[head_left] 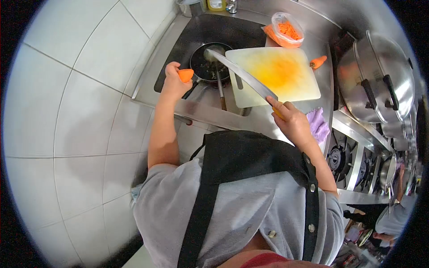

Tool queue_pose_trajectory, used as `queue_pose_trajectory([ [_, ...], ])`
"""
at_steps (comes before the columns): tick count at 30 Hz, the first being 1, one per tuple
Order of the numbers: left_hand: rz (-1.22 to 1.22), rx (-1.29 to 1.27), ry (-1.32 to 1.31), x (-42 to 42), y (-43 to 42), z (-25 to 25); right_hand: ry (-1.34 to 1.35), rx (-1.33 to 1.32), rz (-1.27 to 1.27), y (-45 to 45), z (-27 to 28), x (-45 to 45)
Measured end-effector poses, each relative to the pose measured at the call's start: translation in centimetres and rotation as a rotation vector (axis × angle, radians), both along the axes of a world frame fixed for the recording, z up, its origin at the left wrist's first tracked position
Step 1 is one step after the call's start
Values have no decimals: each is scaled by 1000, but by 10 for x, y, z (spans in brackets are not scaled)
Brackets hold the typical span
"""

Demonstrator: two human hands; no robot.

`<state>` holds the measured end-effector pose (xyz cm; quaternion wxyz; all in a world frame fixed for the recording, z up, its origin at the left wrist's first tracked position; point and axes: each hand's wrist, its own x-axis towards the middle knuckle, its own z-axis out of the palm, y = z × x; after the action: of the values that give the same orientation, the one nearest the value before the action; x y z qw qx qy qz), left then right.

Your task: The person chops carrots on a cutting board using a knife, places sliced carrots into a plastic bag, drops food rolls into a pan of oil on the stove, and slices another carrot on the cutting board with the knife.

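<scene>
Left hand: the left hand pinches an orange carrot piece between thumb and fingers, held up beside the pan.
Right hand: the right hand is wrapped around the yellow handle of a knife, with a finger reaching forward along it.
Blade: long and broad, slanting across the near left corner of the board, its tip over the pan; whether it touches the board I cannot tell.
Cutting board: the white cutting board is stained yellow and orange in its middle; its slotted end juts over the sink.
Pan: a black frying pan sits at the sink, a utensil with a brown handle leaning in it.
Whole carrot: another carrot lies just beyond the board's right edge on the steel table.
Plastic bag: an opened bag of orange shreds stands behind the board.
Cloth: a purple cloth lies near the right forearm.
Farther right: large steel pots, then a stove and another person in grey.
</scene>
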<state>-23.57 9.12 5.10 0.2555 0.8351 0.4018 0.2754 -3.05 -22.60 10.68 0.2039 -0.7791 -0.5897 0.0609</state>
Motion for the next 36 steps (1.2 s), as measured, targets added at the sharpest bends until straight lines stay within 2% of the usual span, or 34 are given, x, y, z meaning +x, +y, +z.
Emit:
queue_pose_trajectory([
  [2,-9,-26,-43,14,-12,15,55,166,-95,-4,-8,-1],
  [3,-116,-70,-42,23,-20,24,54,164,-117,-8,-12,-1],
  [5,-313,-134,-11,49,-36,34,489,218,-252,-16,-20,2],
  [6,-406,-54,4,66,-39,29,491,222,-273,-21,-22,4],
  [8,-651,-34,34,103,-55,25,880,287,-408,-29,-26,7],
  [10,-848,-15,71,145,-74,17,922,310,-456,-32,-25,14],
  [14,-1051,38,183,211,-93,-26,904,222,-546,-44,-31,27],
  [16,-915,398,389,220,-103,-32,818,194,-543,-49,-42,31],
  [17,-926,390,387,224,-109,-37,566,148,-514,-57,-49,36],
  [19,-747,371,225,223,-106,-44,515,164,-523,-61,-64,43],
  [20,-748,367,229,223,-99,-51,462,183,-527,-63,-69,45],
  [22,-786,-76,-112,222,-76,-58,483,164,-545,-68,-75,48],
  [24,-582,-179,-256,192,-64,-41,499,144,-561,-69,-73,50],
  [26,-417,-586,-400,153,-46,-19,556,139,-574,-73,-67,50],
  [28,-236,-570,-385,113,-10,-21,538,120,-583,-75,-67,52],
  [30,66,-186,301,81,15,-13,529,98,-592,-77,-69,52],
  [32,126,70,947,59,47,-62,402,71,-562,-77,-73,54],
  [33,128,74,948,55,53,-86,404,75,-561,-77,-75,55],
  [35,276,1123,606,44,55,-122,272,27,-522,-77,-78,55],
  [36,162,764,628,60,28,-77,278,26,-524,-76,-77,54],
])
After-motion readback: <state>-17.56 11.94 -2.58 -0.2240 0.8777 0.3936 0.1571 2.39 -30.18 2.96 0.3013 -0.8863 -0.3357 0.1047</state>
